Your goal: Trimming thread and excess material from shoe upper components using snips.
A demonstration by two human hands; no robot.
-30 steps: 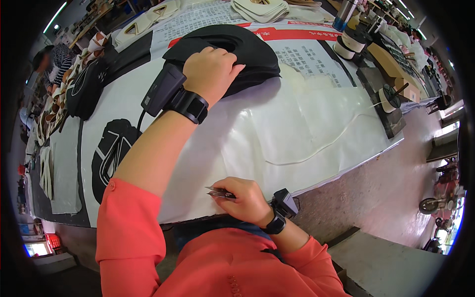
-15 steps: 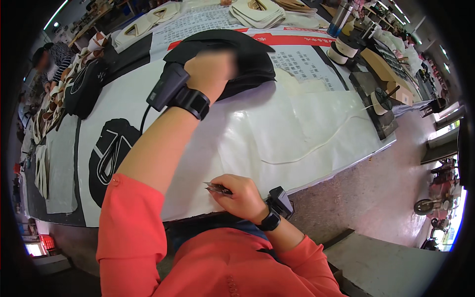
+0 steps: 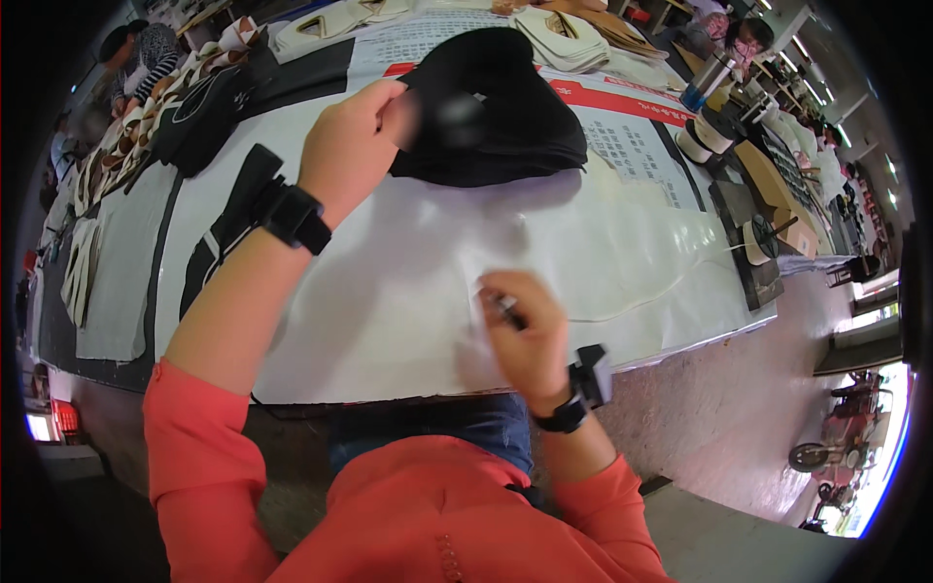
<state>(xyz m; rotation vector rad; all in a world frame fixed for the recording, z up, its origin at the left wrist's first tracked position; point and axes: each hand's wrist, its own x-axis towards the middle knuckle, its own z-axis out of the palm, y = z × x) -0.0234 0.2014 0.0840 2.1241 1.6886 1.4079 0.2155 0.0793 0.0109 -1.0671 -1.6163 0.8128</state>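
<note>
Two hands over white-covered table (image 3: 389,291), left hand (image 3: 345,146) gripping black fabric (image 3: 505,117), right hand (image 3: 525,335) perhaps pinching pen (image 3: 505,309), busy workshop.

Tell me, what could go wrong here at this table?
The left hand grips the black fabric stack by one edge, so the pile might slide or come apart. The right hand holds a small metal tool close over the white sheet; its tip could snag or mark it.
</note>
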